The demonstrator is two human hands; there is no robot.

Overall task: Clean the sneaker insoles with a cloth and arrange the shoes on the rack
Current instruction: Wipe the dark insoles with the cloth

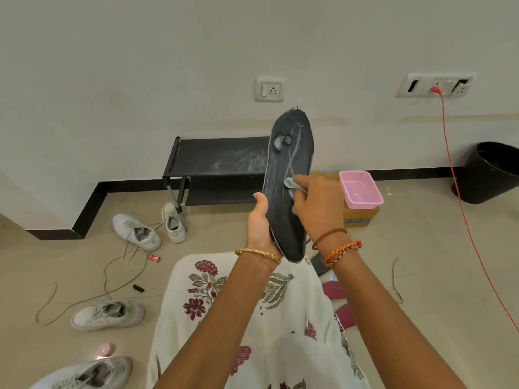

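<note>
Insole (289, 175): black, long axis standing near upright, heel lowest. Left hand (259, 220) is clasping its lower edge; right hand (317, 203) is pinching cloth (290, 184) against mid-face. Rack (219, 161) is waiting behind.

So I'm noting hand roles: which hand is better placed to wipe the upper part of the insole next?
Right. The right hand already pinches the cloth against the insole at mid-length, while the left hand grips its lower edge, steadying it.

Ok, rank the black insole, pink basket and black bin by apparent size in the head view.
1. Black insole, though it is nearest the camera.
2. Black bin, cut off by the frame edge.
3. Pink basket.
</note>
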